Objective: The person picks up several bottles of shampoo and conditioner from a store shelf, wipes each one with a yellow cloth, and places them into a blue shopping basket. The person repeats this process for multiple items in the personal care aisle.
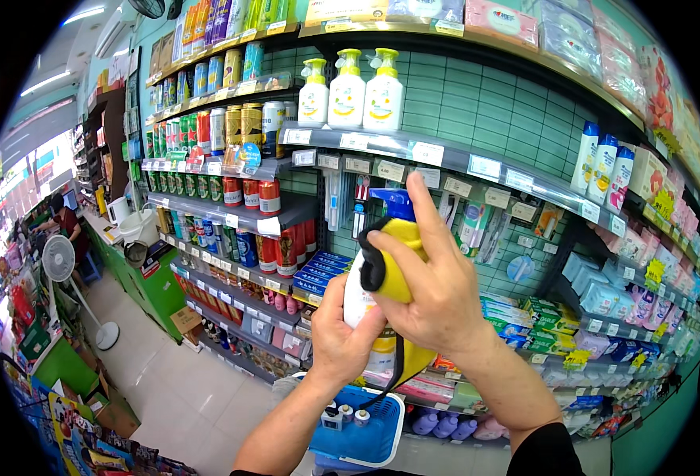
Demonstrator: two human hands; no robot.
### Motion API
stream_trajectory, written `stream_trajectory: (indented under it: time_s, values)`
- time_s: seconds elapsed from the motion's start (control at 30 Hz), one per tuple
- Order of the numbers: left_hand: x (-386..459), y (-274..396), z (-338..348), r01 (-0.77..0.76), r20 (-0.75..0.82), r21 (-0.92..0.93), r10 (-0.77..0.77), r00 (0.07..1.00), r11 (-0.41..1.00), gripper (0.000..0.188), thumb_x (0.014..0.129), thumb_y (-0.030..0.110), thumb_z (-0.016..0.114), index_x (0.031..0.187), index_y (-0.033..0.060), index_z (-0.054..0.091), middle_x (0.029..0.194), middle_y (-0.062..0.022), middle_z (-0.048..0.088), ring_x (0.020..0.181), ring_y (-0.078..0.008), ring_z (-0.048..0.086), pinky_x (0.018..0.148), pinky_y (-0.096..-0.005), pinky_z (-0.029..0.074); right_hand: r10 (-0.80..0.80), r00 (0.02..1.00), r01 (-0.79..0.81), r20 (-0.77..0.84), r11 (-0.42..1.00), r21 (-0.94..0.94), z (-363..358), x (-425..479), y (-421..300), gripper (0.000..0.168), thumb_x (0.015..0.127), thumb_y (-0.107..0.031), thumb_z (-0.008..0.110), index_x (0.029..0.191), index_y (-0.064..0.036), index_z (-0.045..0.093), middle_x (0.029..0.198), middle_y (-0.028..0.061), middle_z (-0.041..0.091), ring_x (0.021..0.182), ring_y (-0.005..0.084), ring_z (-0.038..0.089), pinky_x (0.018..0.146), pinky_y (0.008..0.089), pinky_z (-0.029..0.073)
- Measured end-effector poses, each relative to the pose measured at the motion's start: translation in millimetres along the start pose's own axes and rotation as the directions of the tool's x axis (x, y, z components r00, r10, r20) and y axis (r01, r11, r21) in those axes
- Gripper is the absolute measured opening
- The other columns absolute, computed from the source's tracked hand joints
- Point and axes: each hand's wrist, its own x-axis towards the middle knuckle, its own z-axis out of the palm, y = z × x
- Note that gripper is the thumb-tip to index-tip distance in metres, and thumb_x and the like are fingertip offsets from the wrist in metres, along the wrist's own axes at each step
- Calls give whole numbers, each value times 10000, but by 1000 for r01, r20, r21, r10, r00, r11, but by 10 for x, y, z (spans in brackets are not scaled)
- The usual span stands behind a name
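In front of the shelves, my left hand [335,336] grips a white bottle [356,300] with a blue cap [396,203], held tilted. My right hand [439,285] presses a yellow cloth [402,288] with black edging around the bottle's upper part. Its index finger points up beside the cap. Part of the cloth hangs below my hands, and the cloth and fingers hide much of the bottle. Behind, on the upper shelf [361,140], stand three white pump bottles [384,98] with yellow-green tops. Several blue-capped shampoo bottles [602,169] stand at that shelf's right end.
A blue plastic basket [394,437] holding several small items sits below my hands. Drink cans [251,195] fill shelves at left; toothpaste boxes [549,342] lie lower right. Packaged toothbrushes [473,226] hang under the shelf. A standing fan [59,259] and a person [67,223] are far left.
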Motion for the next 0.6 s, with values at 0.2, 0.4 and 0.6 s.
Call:
stream_trajectory:
  time_s: [0.2, 0.4, 0.6]
  values:
    - [-180, 117, 149, 64, 46, -38, -63, 997, 997, 459, 917, 280, 760, 1211, -12, 564, 1043, -95, 670, 919, -133, 618, 807, -297, 516, 39, 960, 53, -279, 947, 316, 28, -423, 274, 433, 797, -84, 792, 1215, -39, 690, 1519, 337, 395, 1313, 436, 549, 1031, 433, 509]
    - [-265, 186, 328, 55, 59, 40, -57, 997, 998, 473, 914, 298, 747, 1216, -15, 562, 1051, -108, 680, 938, -144, 632, 816, -307, 517, 445, 849, -135, -284, 704, 697, 9, -716, 173, 337, 1002, -130, 597, 1297, 34, 594, 1439, 257, 534, 1316, 320, 548, 1087, 394, 426]
    - [-336, 159, 394, 61, 93, 15, -62, 994, 998, 480, 918, 322, 745, 1207, -18, 570, 1057, -111, 688, 944, -147, 638, 830, -308, 519, 637, 751, -398, 173, 228, 888, -102, -766, 358, 480, 1092, -364, 406, 1285, 34, 592, 1277, 185, 658, 1083, 237, 680, 915, 355, 550]
